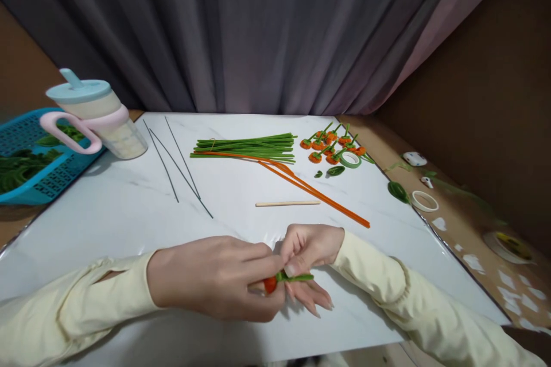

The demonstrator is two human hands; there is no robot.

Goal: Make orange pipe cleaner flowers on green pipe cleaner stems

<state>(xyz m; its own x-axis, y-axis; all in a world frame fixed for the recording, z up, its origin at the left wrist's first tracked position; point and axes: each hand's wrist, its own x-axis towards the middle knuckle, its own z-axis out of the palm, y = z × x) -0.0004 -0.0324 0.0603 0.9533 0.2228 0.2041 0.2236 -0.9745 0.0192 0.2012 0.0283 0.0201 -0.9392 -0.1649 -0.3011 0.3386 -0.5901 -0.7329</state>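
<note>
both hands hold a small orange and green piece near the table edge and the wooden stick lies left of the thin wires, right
Not quite. In the head view the stick lies right of the wires, not left. The rest holds: left hand and right hand hold the orange and green piece near the table edge.

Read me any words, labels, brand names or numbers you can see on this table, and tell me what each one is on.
None can be read. The cup, the green tape roll, the blue basket and the white board show no lettering. The small white item on the brown surface is too small to tell. The left hand and right hand hold an unmarked orange and green piece.
</note>
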